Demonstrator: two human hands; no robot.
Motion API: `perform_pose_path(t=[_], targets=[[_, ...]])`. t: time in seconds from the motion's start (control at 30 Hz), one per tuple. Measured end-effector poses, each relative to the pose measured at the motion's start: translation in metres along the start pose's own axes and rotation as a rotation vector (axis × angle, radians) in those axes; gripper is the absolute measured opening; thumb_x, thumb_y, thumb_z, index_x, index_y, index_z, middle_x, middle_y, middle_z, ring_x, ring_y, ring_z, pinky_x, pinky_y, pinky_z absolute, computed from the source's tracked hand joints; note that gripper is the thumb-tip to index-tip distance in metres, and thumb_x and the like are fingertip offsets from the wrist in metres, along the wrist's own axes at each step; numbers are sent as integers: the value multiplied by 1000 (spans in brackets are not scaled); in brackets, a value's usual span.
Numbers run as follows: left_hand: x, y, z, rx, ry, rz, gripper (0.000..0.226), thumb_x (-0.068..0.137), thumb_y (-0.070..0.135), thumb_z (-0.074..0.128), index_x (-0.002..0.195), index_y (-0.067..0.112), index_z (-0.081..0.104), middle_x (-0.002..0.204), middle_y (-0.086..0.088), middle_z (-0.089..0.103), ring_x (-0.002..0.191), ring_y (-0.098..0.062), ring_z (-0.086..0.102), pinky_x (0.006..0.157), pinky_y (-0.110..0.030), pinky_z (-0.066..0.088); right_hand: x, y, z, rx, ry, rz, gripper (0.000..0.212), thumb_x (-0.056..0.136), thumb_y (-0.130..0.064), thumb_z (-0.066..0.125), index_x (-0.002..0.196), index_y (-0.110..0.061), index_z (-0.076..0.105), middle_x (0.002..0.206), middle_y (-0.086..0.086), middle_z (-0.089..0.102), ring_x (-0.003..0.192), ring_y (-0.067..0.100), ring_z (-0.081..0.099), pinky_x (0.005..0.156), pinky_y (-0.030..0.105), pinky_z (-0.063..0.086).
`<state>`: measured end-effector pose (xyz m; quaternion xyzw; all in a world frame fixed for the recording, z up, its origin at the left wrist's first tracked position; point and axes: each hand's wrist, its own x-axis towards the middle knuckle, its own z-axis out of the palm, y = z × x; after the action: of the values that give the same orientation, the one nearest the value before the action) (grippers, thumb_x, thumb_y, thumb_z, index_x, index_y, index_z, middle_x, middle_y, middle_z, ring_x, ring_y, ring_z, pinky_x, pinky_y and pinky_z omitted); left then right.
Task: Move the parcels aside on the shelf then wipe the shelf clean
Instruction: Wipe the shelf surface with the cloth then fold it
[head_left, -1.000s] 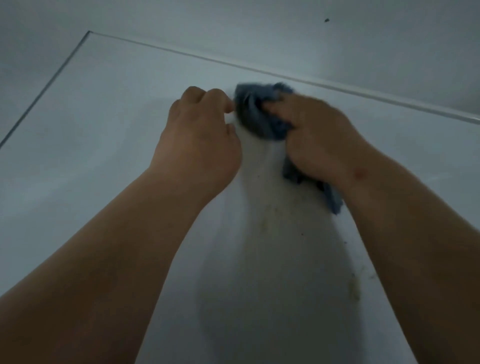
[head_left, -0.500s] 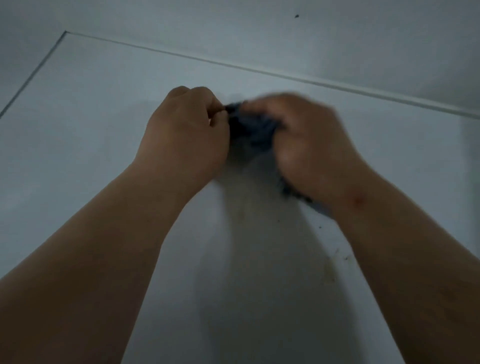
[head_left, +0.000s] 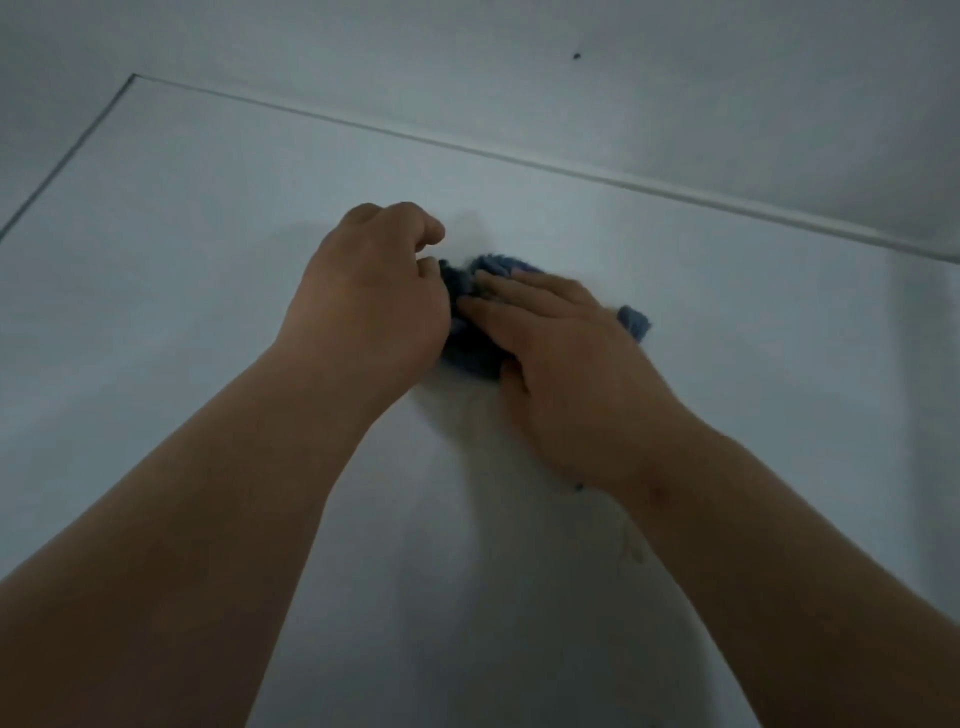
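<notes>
A crumpled blue cloth (head_left: 470, 348) lies on the white shelf (head_left: 208, 291), mostly covered by my hands. My right hand (head_left: 561, 358) presses flat on top of the cloth with its fingers stretched out to the left. My left hand (head_left: 369, 301) is curled into a loose fist at the cloth's left edge, its fingertips touching or pinching the fabric. A corner of the cloth (head_left: 635, 322) sticks out to the right of my right hand. No parcels are in view.
The shelf's back edge (head_left: 571, 171) meets a pale wall that carries a small dark spot (head_left: 576, 55). The left edge (head_left: 67, 156) runs diagonally. Faint yellowish stains (head_left: 631, 545) mark the shelf beside my right forearm.
Both hands and the cloth shifted a little toward me on the shelf. My right hand flattened out over the cloth, and a cloth corner now shows at its right.
</notes>
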<state>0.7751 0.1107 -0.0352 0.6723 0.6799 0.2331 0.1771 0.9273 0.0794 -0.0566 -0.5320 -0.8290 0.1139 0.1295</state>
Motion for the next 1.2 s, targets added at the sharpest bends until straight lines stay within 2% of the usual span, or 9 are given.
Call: perform_pose_path(t=[0.1,0.2,0.3,0.5,0.77,0.9,1.03,1.13,1.2], targets=[[-1,-4,-4,5,13,-1,32,94,21,49,125,23,57,127,3,53,112,-12,52,85,-17,29,5,27,-5,-71,112,74,58,76,-23,36,126,-19,65,141,8,55,128,33,51,112,46,34],[-3,-11,-9,6,24,-19,31,94,26,50,124,25,58,125,5,54,113,-11,53,86,-18,29,25,44,-24,-149,194,413,50,77,-13,44,121,-27,63,143,5,39,127,33,37,109,40,27],[-5,-16,-10,4,24,-38,32,94,26,49,125,25,58,126,5,53,114,-11,52,86,-18,29,53,29,-22,-201,171,596,48,79,-3,48,124,-17,52,134,10,34,118,35,34,100,43,32],[-1,-27,-15,-11,29,-53,23,93,22,48,111,24,63,105,7,50,91,-9,46,75,-17,29,42,-18,11,-160,62,-12,57,82,-20,38,137,-31,48,133,5,51,116,36,45,98,49,40],[0,-38,-22,-33,41,-80,35,95,21,45,129,25,55,129,5,51,117,-11,50,84,-16,28,116,34,-1,-286,76,239,47,85,-8,39,129,-13,53,132,13,52,120,34,47,104,37,31],[1,-37,-19,-92,76,-92,46,92,16,47,138,22,44,139,-1,43,121,-17,49,89,-19,31,138,-11,6,-162,45,35,42,85,-4,46,123,-12,60,133,13,54,123,28,48,99,32,33],[3,-35,-18,-106,64,-125,48,91,13,45,138,21,42,140,-4,40,125,-22,43,93,-22,28,94,-40,28,-8,92,-244,19,75,-12,56,85,-11,73,94,10,70,91,32,64,82,27,33],[0,-37,-16,3,34,-41,38,93,14,41,127,20,56,133,-5,49,123,-24,43,94,-23,29,55,-34,26,88,-16,-233,35,75,-7,52,101,-12,74,108,6,71,103,31,62,98,34,43],[-3,-36,-14,45,2,-2,34,95,16,39,122,21,61,128,-5,52,121,-24,43,89,-20,26,44,-18,11,33,-18,-189,44,74,-7,46,108,-12,74,114,8,70,106,32,62,97,36,44]])
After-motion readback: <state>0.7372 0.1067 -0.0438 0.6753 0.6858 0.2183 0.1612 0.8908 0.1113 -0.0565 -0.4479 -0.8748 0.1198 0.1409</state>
